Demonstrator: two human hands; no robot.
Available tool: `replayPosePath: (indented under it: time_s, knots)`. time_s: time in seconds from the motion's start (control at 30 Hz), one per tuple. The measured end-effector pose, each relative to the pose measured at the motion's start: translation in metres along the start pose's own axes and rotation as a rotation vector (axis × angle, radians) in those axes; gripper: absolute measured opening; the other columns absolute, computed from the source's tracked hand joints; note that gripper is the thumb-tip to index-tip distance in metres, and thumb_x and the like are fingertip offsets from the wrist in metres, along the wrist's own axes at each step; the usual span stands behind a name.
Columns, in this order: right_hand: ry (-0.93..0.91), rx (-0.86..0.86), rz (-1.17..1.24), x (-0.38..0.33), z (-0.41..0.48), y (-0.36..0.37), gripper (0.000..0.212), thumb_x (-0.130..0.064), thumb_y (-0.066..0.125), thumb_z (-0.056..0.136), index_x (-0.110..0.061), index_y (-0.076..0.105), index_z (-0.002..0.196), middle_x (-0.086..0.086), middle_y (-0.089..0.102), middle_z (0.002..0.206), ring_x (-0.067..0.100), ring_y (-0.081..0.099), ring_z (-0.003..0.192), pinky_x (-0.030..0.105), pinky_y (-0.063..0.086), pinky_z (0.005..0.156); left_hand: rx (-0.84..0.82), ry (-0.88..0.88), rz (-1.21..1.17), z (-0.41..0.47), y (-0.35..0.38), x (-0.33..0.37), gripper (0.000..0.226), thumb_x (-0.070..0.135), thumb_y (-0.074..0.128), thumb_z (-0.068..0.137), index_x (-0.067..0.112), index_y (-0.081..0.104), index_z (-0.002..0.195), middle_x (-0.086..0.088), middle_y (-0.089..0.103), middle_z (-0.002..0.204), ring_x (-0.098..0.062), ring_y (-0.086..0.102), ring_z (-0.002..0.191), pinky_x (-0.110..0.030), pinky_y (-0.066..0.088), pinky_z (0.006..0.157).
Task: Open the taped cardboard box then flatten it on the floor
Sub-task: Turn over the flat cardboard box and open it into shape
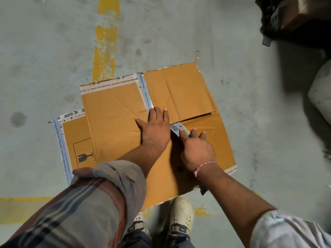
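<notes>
The brown cardboard box (114,119) lies spread flat on the concrete floor, its flaps edged with white printed tape (146,93). My left hand (155,127) rests palm down on the middle of the cardboard, fingers spread. My right hand (197,149) is just to its right, fingers pressing a loose strip of white tape (176,128) against the cardboard near a slit between two flaps. A "fragile" glass symbol (84,156) shows on the near left panel. My left sleeve hides the box's near left corner.
Worn yellow floor lines run away from me (105,42) and across the near floor (19,206). Dark objects and a brown box (295,18) sit at the upper right, a pale sack (320,93) at the right edge. My white shoes (180,215) stand at the cardboard's near edge.
</notes>
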State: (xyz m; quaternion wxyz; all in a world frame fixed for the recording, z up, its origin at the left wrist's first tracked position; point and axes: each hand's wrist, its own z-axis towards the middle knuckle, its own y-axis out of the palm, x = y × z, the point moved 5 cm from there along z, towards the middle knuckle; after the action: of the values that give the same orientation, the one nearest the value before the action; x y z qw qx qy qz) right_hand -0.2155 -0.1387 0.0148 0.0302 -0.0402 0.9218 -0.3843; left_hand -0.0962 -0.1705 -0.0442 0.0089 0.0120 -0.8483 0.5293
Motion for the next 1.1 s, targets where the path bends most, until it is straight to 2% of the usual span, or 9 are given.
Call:
replayPosePath:
  time_s: [0.2, 0.33, 0.5, 0.57, 0.63, 0.67, 0.73, 1.0, 1.1]
  knots:
    - [-0.082, 0.017, 0.031, 0.018, -0.022, -0.004, 0.071, -0.017, 0.044, 0.086, -0.030, 0.020, 0.151, 0.010, 0.029, 0.155, 0.040, 0.023, 0.140, 0.046, 0.044, 0.099, -0.044, -0.136, -0.136, -0.009, 0.007, -0.018, 0.067, 0.011, 0.039, 0.098, 0.008, 0.006, 0.157, -0.013, 0.002, 0.166, -0.039, 0.002, 0.151, -0.076, 0.020, 0.107]
    - [-0.129, 0.040, 0.077, 0.029, -0.041, -0.006, 0.068, -0.018, 0.041, 0.084, -0.032, 0.027, 0.149, 0.007, 0.033, 0.154, 0.036, 0.028, 0.140, 0.045, 0.045, 0.099, -0.097, -0.173, -0.162, -0.014, 0.004, -0.031, 0.073, -0.002, 0.042, 0.095, 0.004, 0.002, 0.156, -0.015, 0.002, 0.166, -0.043, 0.000, 0.151, -0.078, 0.020, 0.106]
    - [-0.258, 0.117, 0.247, 0.071, -0.048, -0.033, 0.073, -0.012, 0.035, 0.066, -0.024, 0.053, 0.136, 0.013, 0.057, 0.137, 0.029, 0.051, 0.129, 0.043, 0.041, 0.108, -0.146, -0.152, -0.282, -0.010, -0.019, -0.049, 0.078, 0.004, 0.049, 0.095, 0.007, 0.002, 0.157, -0.009, 0.002, 0.167, -0.037, -0.003, 0.152, -0.075, 0.015, 0.110]
    - [-0.277, 0.165, 0.378, 0.094, -0.056, -0.051, 0.069, -0.006, 0.037, 0.066, -0.025, 0.062, 0.127, 0.000, 0.063, 0.128, 0.016, 0.056, 0.124, 0.028, 0.036, 0.110, -0.154, -0.152, -0.356, -0.008, -0.032, -0.056, 0.077, 0.005, 0.049, 0.094, 0.009, 0.005, 0.158, -0.006, 0.004, 0.168, -0.035, -0.002, 0.153, -0.074, 0.012, 0.112]
    - [-0.231, 0.182, 0.525, 0.118, -0.068, -0.063, 0.067, 0.000, 0.041, 0.070, -0.042, 0.067, 0.116, -0.028, 0.061, 0.118, -0.004, 0.057, 0.115, 0.012, 0.035, 0.104, -0.159, -0.153, -0.398, -0.008, -0.039, -0.065, 0.074, 0.006, 0.047, 0.094, 0.010, 0.010, 0.157, -0.005, 0.007, 0.167, -0.033, 0.000, 0.153, -0.074, 0.012, 0.112]
    - [-0.190, 0.191, 0.575, 0.130, -0.072, -0.066, 0.071, 0.006, 0.042, 0.073, -0.050, 0.067, 0.110, -0.041, 0.059, 0.108, -0.014, 0.055, 0.110, 0.008, 0.036, 0.100, -0.162, -0.145, -0.398, -0.008, -0.040, -0.068, 0.072, 0.008, 0.046, 0.094, 0.011, 0.011, 0.157, -0.004, 0.008, 0.167, -0.033, 0.001, 0.153, -0.073, 0.013, 0.112]
    - [-0.102, 0.167, 0.651, 0.148, -0.078, -0.063, 0.077, 0.020, 0.042, 0.077, -0.047, 0.065, 0.106, -0.051, 0.056, 0.092, -0.024, 0.053, 0.100, 0.004, 0.040, 0.093, -0.172, -0.116, -0.368, -0.013, -0.038, -0.070, 0.070, 0.012, 0.046, 0.096, 0.011, 0.012, 0.157, -0.004, 0.009, 0.167, -0.033, 0.002, 0.153, -0.074, 0.016, 0.112]
    - [0.103, 0.177, 1.038, 0.195, -0.096, -0.030, 0.053, 0.022, 0.050, 0.083, -0.021, 0.070, 0.106, -0.026, 0.073, 0.086, -0.007, 0.067, 0.088, 0.012, 0.053, 0.074, -0.214, -0.079, -0.305, -0.031, -0.027, -0.064, 0.071, 0.012, 0.047, 0.098, 0.011, 0.007, 0.157, -0.004, 0.005, 0.168, -0.035, -0.002, 0.153, -0.073, 0.015, 0.112]
    - [0.226, 0.186, 1.204, 0.212, -0.097, -0.021, 0.051, 0.016, 0.055, 0.084, -0.029, 0.077, 0.092, -0.007, 0.077, 0.090, 0.010, 0.072, 0.082, 0.023, 0.058, 0.067, -0.185, -0.055, -0.326, -0.035, -0.030, -0.068, 0.068, 0.014, 0.044, 0.098, 0.011, 0.011, 0.157, -0.004, 0.009, 0.167, -0.034, 0.002, 0.153, -0.071, 0.017, 0.113]
